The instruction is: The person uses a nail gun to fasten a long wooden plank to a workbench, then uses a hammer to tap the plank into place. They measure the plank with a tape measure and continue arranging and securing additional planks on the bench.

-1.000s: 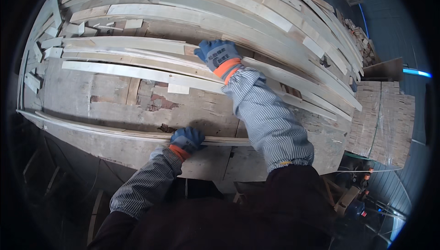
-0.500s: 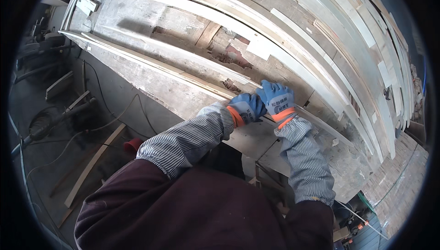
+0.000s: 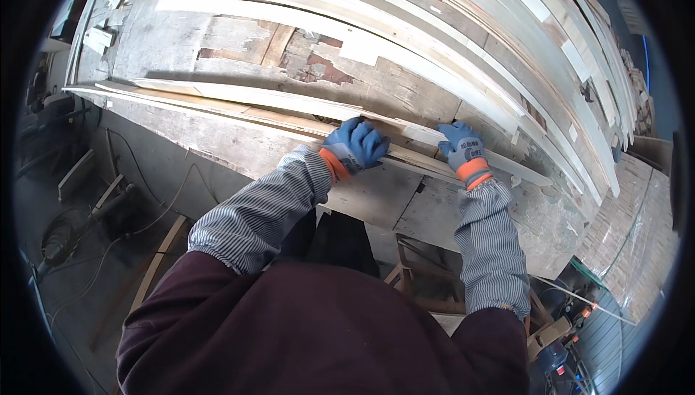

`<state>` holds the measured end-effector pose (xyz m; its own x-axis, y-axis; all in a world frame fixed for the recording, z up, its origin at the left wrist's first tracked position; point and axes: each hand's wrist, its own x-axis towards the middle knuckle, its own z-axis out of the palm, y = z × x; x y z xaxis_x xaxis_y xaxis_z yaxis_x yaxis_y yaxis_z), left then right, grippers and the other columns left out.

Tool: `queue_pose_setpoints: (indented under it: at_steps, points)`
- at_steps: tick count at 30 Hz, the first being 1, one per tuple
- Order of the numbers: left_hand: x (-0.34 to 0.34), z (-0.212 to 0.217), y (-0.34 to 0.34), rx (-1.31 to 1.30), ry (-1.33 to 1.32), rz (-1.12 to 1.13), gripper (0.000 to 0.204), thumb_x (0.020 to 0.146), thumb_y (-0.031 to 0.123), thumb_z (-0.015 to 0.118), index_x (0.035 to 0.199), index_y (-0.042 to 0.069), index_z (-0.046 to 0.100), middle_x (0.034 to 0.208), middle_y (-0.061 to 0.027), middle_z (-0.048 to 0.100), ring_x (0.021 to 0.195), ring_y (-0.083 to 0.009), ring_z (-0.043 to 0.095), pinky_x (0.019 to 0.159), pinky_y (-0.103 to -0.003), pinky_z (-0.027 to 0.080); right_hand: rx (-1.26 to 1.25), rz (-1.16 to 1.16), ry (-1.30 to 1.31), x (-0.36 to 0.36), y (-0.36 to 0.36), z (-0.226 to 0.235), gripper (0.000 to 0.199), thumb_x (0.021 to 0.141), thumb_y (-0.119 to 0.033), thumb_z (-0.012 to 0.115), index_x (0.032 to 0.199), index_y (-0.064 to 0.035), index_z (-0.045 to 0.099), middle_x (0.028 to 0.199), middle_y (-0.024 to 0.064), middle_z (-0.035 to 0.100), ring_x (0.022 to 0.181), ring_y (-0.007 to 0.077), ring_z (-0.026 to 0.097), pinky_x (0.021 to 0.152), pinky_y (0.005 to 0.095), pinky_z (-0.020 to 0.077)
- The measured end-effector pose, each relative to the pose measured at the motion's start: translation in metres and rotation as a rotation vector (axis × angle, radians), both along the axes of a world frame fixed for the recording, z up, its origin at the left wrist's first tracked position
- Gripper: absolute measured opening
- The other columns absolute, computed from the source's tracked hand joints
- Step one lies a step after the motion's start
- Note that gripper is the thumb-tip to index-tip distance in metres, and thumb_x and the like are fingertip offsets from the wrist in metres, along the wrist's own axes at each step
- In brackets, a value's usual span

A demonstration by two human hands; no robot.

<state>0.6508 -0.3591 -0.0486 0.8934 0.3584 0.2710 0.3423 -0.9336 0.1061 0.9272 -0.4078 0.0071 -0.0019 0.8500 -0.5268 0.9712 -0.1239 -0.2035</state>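
Observation:
My left hand (image 3: 356,146), in a blue glove with an orange cuff, is closed with its fingers curled over long narrow wood strips at the table's near edge. A pale wood strip (image 3: 268,97) passes just beyond that hand, beside the thinner brownish strips (image 3: 217,107). Farther right my right hand (image 3: 463,147), gloved the same way, curls its fingers over the pale strip. Its fingertips lie on the far side of the strip. Which strips the left palm presses on is hidden under the glove.
More long pale boards (image 3: 275,17) lie across the worn wooden tabletop (image 3: 384,203), with a stack of strips at the far right. Short offcuts (image 3: 98,39) sit at the far left. Cables and a curved wood piece (image 3: 158,261) are on the floor; a wooden frame (image 3: 427,265) stands below the table.
My hands were side by side and are now apart, the right one farther along the strip. The pale strip lies closer to the near-edge strips. The head view has shifted slightly.

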Motion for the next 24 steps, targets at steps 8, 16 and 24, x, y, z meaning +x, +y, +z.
queue_pose_setpoints:
  at_steps: [8, 16, 24]
  points:
    - [0.002, 0.003, -0.005, 0.021, -0.101, 0.093, 0.066, 0.070, 0.049, 0.069, 0.127, 0.021, 0.052, 0.113, -0.0031, 0.057, 0.107, -0.0222, 0.053, 0.092, -0.047, 0.042, 0.251, -0.037, 0.475, -0.079, -0.003, -0.030, 0.033, 0.084, -0.017, 0.061, 0.115, -0.0094, 0.060, 0.095, 0.0158, 0.062, 0.093, 0.0341, 0.060, 0.081, 0.0414, 0.0496]
    - [0.008, 0.000, 0.000, -0.169, 0.391, 0.104, 0.060, 0.075, 0.058, 0.062, 0.121, 0.019, 0.053, 0.109, -0.0001, 0.060, 0.102, -0.0203, 0.056, 0.109, -0.050, 0.028, 0.213, 0.002, -0.151, 0.024, -0.089, 0.002, 0.078, 0.072, -0.054, 0.070, 0.134, -0.0141, 0.045, 0.129, 0.0107, 0.051, 0.119, 0.0284, 0.048, 0.104, 0.0425, 0.0346]
    - [0.018, -0.010, 0.001, -0.116, 0.840, 0.091, 0.064, 0.073, 0.058, 0.064, 0.122, 0.019, 0.051, 0.105, -0.0017, 0.058, 0.103, -0.0225, 0.053, 0.108, -0.052, 0.027, 0.080, -0.064, -0.172, 0.035, -0.111, -0.030, 0.065, 0.068, -0.044, 0.076, 0.123, -0.0178, 0.052, 0.124, 0.0029, 0.053, 0.115, 0.0228, 0.049, 0.102, 0.0403, 0.0360]
